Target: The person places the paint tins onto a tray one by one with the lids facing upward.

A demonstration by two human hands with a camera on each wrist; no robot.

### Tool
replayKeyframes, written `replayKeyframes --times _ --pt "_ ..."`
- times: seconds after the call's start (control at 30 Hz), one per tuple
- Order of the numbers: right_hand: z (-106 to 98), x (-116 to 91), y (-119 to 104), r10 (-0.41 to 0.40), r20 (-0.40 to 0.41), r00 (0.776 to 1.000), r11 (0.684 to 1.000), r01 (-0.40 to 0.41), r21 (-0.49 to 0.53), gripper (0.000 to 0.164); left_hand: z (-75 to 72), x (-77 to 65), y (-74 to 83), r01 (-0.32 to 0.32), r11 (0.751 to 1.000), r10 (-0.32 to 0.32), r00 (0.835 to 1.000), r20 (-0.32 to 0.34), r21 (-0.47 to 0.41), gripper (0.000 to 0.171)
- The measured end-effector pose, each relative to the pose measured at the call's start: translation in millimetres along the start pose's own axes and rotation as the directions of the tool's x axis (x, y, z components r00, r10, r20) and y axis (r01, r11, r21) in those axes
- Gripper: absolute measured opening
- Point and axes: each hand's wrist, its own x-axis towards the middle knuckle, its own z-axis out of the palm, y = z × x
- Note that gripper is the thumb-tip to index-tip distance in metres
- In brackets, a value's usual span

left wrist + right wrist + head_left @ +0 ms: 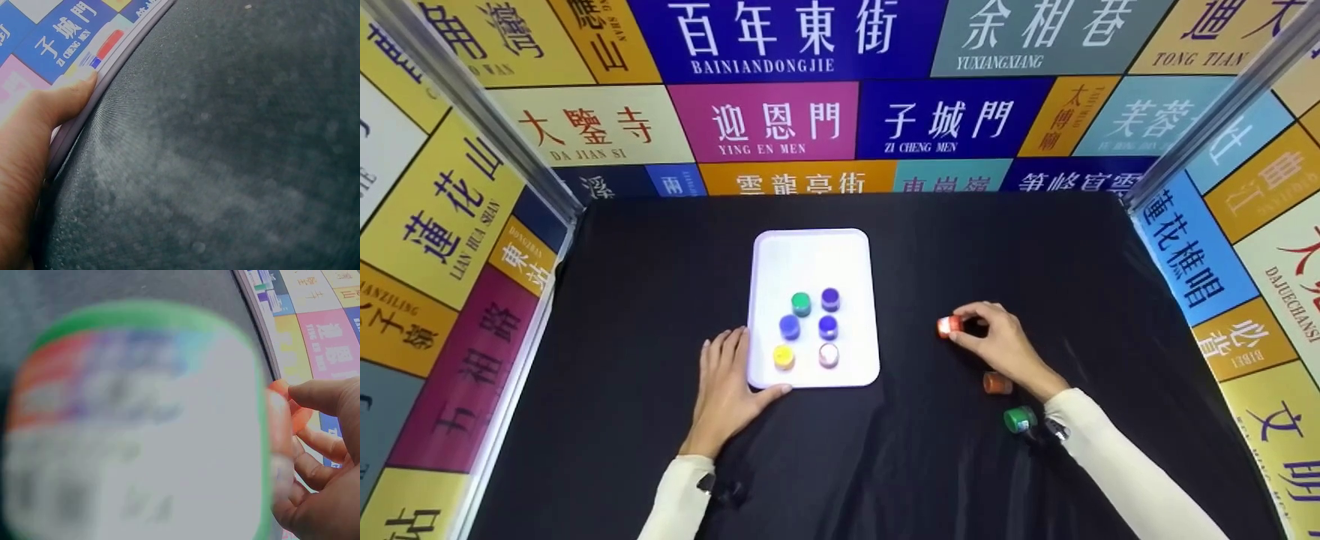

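Observation:
My right hand point(1003, 337) pinches a small red paint jar point(949, 326) between thumb and fingers, right of the white tray point(810, 262). The jar's white label faces up and left. Near that wrist lie a brown-orange jar point(997, 383) and a green jar point(1020, 420), whose blurred label fills much of the right wrist view. My left hand point(726, 397) rests at the tray's near left corner, fingers along the left side and thumb at the near edge. On the tray stand a green jar point(801, 304), several purple or blue ones point(830, 299), a yellow jar point(784, 357) and a whitish-topped jar point(829, 355).
A black cloth point(660, 262) covers the table. Panels with printed place names point(780, 120) stand behind and at both sides, joined by metal posts point(1207, 112). The tray's far half bears no jars.

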Motion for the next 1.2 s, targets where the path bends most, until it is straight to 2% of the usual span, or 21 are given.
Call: replayKeyframes --times 0.47,0.87,1.1,1.2 --pt "23.1 27.6 -33.8 -0.090 0.045 0.995 0.996 0.090 0.013 0.037 0.7 -0.3 0.2 0.013 1.000 -0.013 1.000 0.009 -0.003 0.121" --pt "48.1 42.3 -53.3 -0.139 0.034 0.990 0.990 0.137 0.043 0.037 -0.1 1.2 2.0 0.027 1.000 -0.027 0.999 0.023 0.013 0.123" --pt "59.4 51.9 -60.2 -0.159 0.047 0.986 0.987 0.157 0.044 0.035 1.8 0.8 0.5 -0.013 1.000 0.013 0.999 -0.030 0.005 0.122" --pt "62.3 55.4 -62.2 -0.158 0.060 0.986 0.987 0.155 0.046 0.035 1.8 0.4 0.8 -0.019 1.000 0.019 0.999 -0.032 0.005 0.122"
